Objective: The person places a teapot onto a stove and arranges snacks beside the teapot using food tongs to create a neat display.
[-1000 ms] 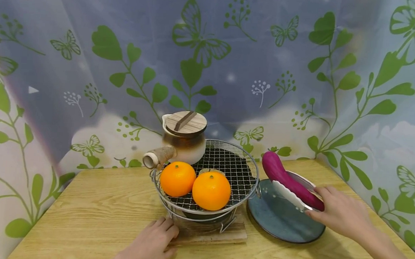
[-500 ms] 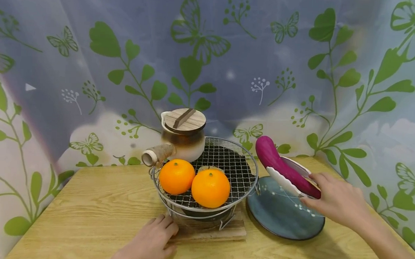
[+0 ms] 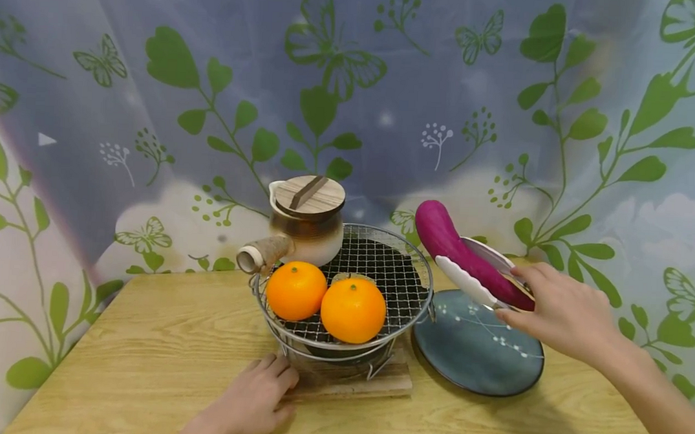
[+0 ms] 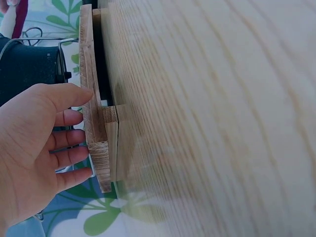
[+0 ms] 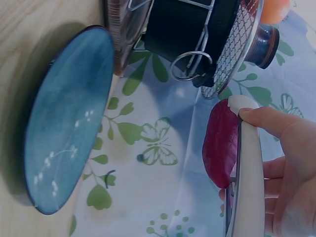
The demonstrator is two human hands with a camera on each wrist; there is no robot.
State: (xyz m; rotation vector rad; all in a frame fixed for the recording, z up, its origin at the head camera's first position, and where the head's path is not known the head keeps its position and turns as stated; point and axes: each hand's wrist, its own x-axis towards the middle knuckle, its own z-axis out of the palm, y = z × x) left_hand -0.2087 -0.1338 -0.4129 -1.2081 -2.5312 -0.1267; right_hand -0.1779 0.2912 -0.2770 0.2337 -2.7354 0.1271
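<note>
My right hand (image 3: pixel 559 310) grips a pair of tongs (image 5: pixel 251 168) with white scalloped ends. Between the tongs' arms is a long purple eggplant (image 3: pixel 451 241), tilted with its thick end up and to the left. It is above the blue plate (image 3: pixel 476 345), just right of the round wire grill (image 3: pixel 399 284). Two oranges (image 3: pixel 353 311) sit at the front of the grill, and a clay teapot (image 3: pixel 317 235) with a wooden lid stands at its back left. My left hand (image 4: pixel 29 143) holds the left end of the wooden board (image 4: pixel 88 113) under the grill, thumb and fingertips at its edge.
A dark stove body (image 5: pixel 177 39) stands under the wire mesh. Its wire frame has a ring handle (image 5: pixel 190 64) on the plate's side. All stands on a wooden table (image 3: pixel 162 325), with a leaf-patterned cloth (image 3: pixel 387 115) behind and at both sides.
My right hand has lifted the tongs and eggplant higher and moved them left, from over the plate towards the grill. My left hand has stayed at the board. The head view has tilted slightly.
</note>
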